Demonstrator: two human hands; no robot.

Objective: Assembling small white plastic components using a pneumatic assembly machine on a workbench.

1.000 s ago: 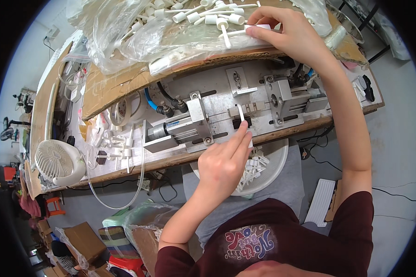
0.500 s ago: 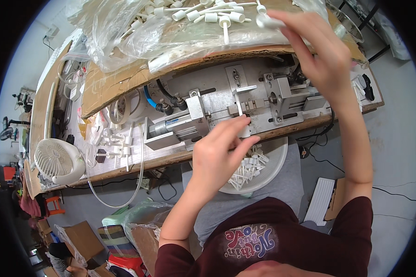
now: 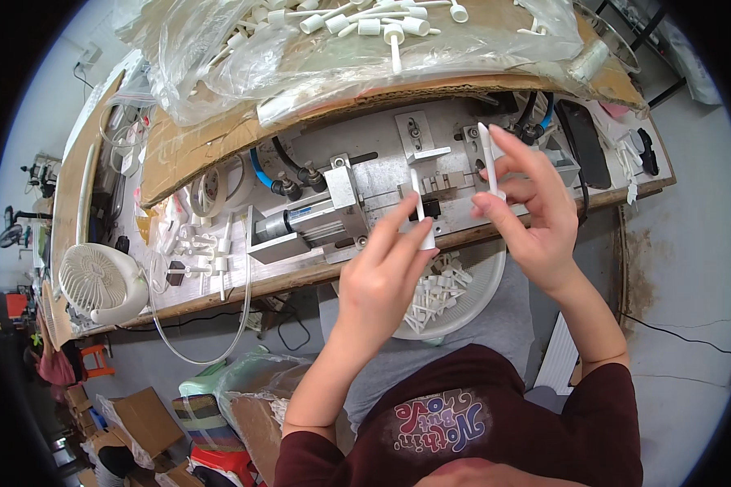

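My left hand (image 3: 383, 264) pinches a white cap with a long stem (image 3: 418, 188) over the middle of a metal fixture (image 3: 442, 183). The stem points away from me, and the cap end is partly covered by my fingers. To its right, my right hand (image 3: 534, 213) holds a second white stemmed cap (image 3: 487, 154) between thumb and fingers, its tip pointing up. This hand hides part of the fixture's right side. A metal cylinder unit (image 3: 304, 223) stands left of the fixture.
More white stemmed caps (image 3: 369, 27) lie on plastic film over cardboard (image 3: 219, 144) at the back. A round white basket (image 3: 489, 286) with similar pieces rests at my lap. A small white fan (image 3: 104, 280) stands left; a dark phone-like slab (image 3: 583, 146) lies right.
My right hand has come down and inward from the cardboard, bringing a stemmed cap beside the fixture. My left hand stays near the middle, now pinching its cap; a dark slot shows beside it.
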